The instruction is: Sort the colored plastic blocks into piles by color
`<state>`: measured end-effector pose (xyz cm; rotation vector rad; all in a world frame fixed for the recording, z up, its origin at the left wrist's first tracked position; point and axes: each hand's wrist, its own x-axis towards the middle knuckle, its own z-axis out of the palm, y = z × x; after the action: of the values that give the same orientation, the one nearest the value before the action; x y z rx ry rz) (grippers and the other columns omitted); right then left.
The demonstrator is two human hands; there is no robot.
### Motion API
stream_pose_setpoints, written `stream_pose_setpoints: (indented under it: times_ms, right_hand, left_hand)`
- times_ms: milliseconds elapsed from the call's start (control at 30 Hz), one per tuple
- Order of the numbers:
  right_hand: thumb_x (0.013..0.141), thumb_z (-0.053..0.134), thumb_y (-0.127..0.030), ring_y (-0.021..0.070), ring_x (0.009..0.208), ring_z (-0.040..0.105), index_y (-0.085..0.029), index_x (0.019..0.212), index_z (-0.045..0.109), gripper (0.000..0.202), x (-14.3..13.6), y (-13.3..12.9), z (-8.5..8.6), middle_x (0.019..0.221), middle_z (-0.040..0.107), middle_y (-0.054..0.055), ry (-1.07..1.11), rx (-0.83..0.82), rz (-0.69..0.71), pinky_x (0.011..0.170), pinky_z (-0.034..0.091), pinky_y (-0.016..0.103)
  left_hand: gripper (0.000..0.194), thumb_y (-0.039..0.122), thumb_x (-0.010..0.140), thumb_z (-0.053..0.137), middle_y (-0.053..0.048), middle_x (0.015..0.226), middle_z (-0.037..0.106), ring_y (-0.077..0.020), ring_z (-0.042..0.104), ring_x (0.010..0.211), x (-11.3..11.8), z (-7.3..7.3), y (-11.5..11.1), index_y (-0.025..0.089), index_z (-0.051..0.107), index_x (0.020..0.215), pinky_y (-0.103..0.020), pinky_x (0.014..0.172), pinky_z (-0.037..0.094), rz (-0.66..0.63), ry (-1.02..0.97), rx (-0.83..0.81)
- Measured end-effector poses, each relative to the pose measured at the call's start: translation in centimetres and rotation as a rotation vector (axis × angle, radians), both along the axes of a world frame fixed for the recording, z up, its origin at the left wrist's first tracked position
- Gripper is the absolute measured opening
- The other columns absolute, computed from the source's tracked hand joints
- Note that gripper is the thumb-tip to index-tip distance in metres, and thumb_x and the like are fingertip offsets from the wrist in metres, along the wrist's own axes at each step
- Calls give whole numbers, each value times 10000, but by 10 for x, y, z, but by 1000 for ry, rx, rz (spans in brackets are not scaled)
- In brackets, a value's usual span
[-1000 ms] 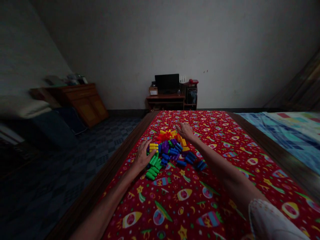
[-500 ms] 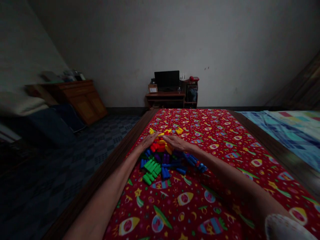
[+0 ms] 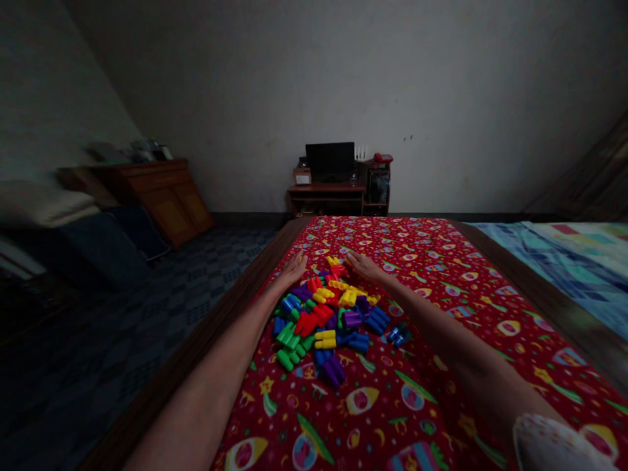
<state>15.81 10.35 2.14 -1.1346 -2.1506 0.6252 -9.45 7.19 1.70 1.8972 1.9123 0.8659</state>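
A loose pile of plastic blocks lies on the red patterned cloth [image 3: 373,399]. Green blocks [image 3: 289,336] are at its near left, red blocks [image 3: 314,319] and yellow blocks [image 3: 348,296] in the middle, and purple blocks [image 3: 333,370] and blue blocks [image 3: 377,320] at the near and right sides. My left hand [image 3: 294,269] rests at the pile's far left edge, fingers extended, holding nothing. My right hand [image 3: 363,265] is at the far right edge, fingers stretched towards a few red and yellow pieces, also holding nothing.
Dark wooden edges [image 3: 196,340] run along both sides of the cloth. Beyond its far end stands a desk [image 3: 326,188] with a monitor [image 3: 330,161]. A wooden cabinet [image 3: 167,203] is at the left, and blue checked bedding [image 3: 554,255] at the right.
My hands have moved apart from close together over the pile. Red, yellow and purple blocks now lie spread nearer to me, over the green and blue ones.
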Motion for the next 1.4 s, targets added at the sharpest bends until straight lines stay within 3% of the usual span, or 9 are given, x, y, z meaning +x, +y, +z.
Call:
stream_pose_setpoints:
  times_ms: [133,267,433,567,733,867,1033,1233,1400]
  right_hand:
    - [965,333,-544,233,1089,622,-182,1129,675,525,-37,-13,-2,1137,701,83,57,-103,110,969,458,382]
    - [929,339,-627,261,1080,628,-152,1100,697,620,-42,-39,8,1119,705,91,107,-238,313,978,465,405]
    - [939,345,-596,259,1089,621,-145,1196,658,606,-12,-89,34,1167,686,91,65,-178,574,981,466,413]
    - [934,407,-564,259,1113,622,-184,1277,614,552,38,-119,45,1244,658,88,90,-139,500,963,487,410]
    - [832,593,-571,318,1303,478,-272,1437,443,691,117,-141,12,1445,490,99,-52,-65,276,1052,417,491]
    - [699,731,-573,369,1431,243,-296,1515,279,973,122,-160,-20,1587,223,109,-179,-100,259,1107,343,528]
    - [780,694,-437,346,1457,168,-259,1538,196,924,51,-174,-25,1613,65,140,-60,-83,261,1136,282,521]
    - [864,603,-356,292,1462,184,-277,1536,189,793,-10,-169,-9,1595,183,109,51,101,397,1147,270,492]
    - [867,585,-295,320,1347,405,-209,1436,433,595,-31,-138,12,1499,354,181,-96,166,415,1068,375,482]
  left_hand:
    - [577,462,939,236,-61,1456,486,-187,399,1376,8,-10,1,192,496,1377,-334,1123,337,-196,-24,-19]
    - [585,511,935,232,-29,1384,566,-184,422,1359,14,6,-11,226,552,1333,-327,1117,347,-338,-61,-13]
    - [612,596,904,320,-68,1296,635,-256,548,1232,37,42,-59,200,623,1259,-385,1078,393,-518,-40,-45]
    - [601,563,942,296,-85,1328,610,-242,567,1204,41,57,-120,186,562,1328,-379,1063,410,-553,68,31]
    - [648,622,912,377,-75,1531,377,-308,275,1429,3,29,-193,255,418,1444,-517,1170,210,-445,260,119]
    - [1016,682,681,679,-117,1613,118,-466,47,1444,-6,-16,-226,307,236,1515,-705,1080,206,-353,392,136]
    - [834,432,759,717,-116,1601,162,-439,73,1449,22,-36,-219,302,326,1484,-665,1084,268,-251,370,240]
    - [637,282,816,556,-87,1479,433,-304,331,1397,18,-12,-179,271,416,1437,-510,1133,314,-242,134,306]
    - [581,265,801,475,-68,1344,583,-266,488,1288,11,1,-142,232,485,1381,-461,1106,375,-139,-13,316]
